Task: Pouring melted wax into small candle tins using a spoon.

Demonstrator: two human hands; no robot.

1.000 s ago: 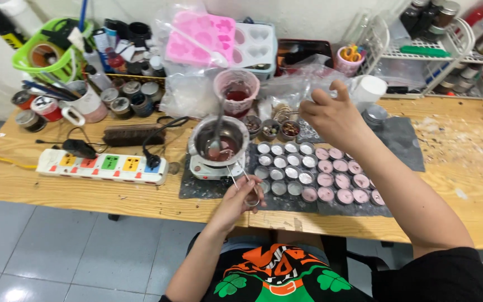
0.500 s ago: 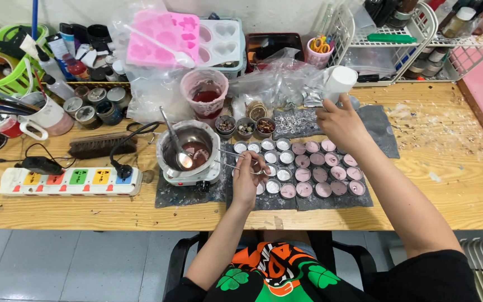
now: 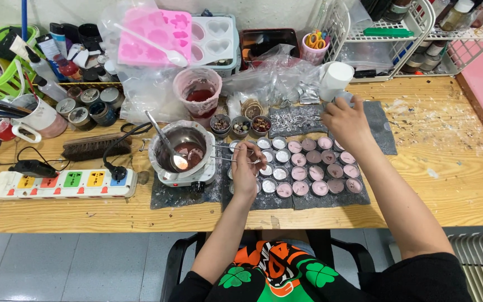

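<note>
Left hand (image 3: pixel 247 165) pinches metal tweezers (image 3: pixel 231 154) over the small round cups (image 3: pixel 303 168) on the dark mat (image 3: pixel 378 131); right hand (image 3: pixel 345 120) is closed round something small at the mat's far edge, can't tell what. Progress looks partial: right-hand cups hold pink-brown wax, left-hand ones look white and unfilled, and the melting pot (image 3: pixel 181 148) with its spoon (image 3: pixel 166 142) holds more. Packaging: pink flower mould (image 3: pixel 157 36) at back, crumpled clear bags (image 3: pixel 275 75) mid-table, white power strip (image 3: pixel 65 183) with coloured switches front left.

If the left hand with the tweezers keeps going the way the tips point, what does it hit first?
The left hand points its tweezers leftward at the metal pot on the small hot plate. Its rim looks first in line, though height above it is unclear.
</note>
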